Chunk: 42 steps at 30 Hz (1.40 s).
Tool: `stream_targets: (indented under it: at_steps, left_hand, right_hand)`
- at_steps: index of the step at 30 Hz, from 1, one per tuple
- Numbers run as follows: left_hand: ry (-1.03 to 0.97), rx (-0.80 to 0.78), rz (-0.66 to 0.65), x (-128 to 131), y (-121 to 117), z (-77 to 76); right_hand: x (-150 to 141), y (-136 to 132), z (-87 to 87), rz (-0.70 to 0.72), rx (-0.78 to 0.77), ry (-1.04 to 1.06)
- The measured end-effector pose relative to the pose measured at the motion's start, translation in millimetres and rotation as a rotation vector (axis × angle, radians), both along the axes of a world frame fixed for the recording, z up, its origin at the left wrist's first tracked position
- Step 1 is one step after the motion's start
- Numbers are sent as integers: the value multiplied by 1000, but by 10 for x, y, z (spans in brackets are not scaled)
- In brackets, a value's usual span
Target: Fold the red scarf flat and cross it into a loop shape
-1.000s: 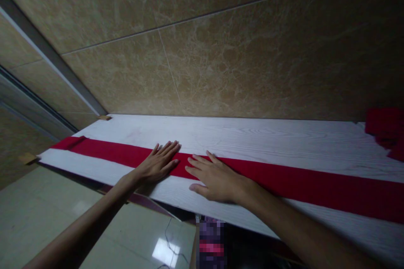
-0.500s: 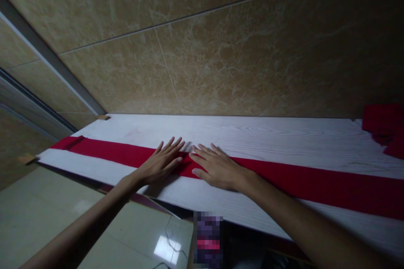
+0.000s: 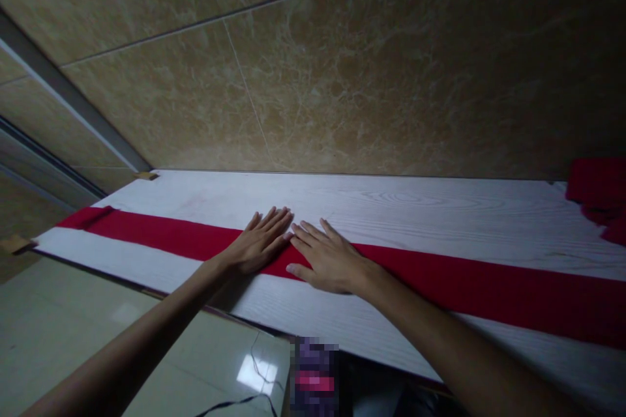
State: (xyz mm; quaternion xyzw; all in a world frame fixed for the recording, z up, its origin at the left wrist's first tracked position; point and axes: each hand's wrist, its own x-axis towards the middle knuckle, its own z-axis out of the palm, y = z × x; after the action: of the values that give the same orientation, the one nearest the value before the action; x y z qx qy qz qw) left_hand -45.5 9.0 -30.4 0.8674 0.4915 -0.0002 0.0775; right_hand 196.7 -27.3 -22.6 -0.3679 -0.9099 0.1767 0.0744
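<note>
evenly spread pressure would suit this step best: flat palms, loose fingers and a light touch, so that the red cloth (image 3: 469, 283) lies smooth without being dragged askew. the left hand (image 3: 257, 249) and the right hand (image 3: 332, 264) are both open, palms down over the middle of the strip, close beside each other; neither is clenched or grasping anything. their fingertips reach past its far edge, over the white board (image 3: 415, 202). how hard either palm presses cannot be told. wide, gentle strokes outward from the middle would likely flatten it better than short pushes, and a heavy hand could ruck or skew so long a piece.

the cloth is a long, narrow, deep red band, plain and matte, laid lengthwise along the board, with white surface showing on both sides. it looks mostly flat, its edges fairly straight with slight waves. near its left end a crease or fold crosses it, which would merit a careful touch; the other end runs out of view. a crumpled red bundle (image 3: 596, 189) sits at the far right, by the tiled wall (image 3: 342, 78), apart from the hands.
</note>
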Motion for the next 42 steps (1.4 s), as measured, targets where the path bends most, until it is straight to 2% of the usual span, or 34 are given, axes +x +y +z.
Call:
stream_targets:
  at_steps: [4,10,17,42]
  left_hand:
    - [4,-30,38,42,-12,57]
    - [-6,9,33,65,-34,57]
    - [8,-55,99,110,-46,85]
    - [-37,-83,102,101,-45,90]
  right_hand:
    - [6,7,4,6,-9,15]
    - [10,8,-35,5,13,37]
    - [12,8,-42,0,18,42]
    - [66,31,-36,3,-31,120]
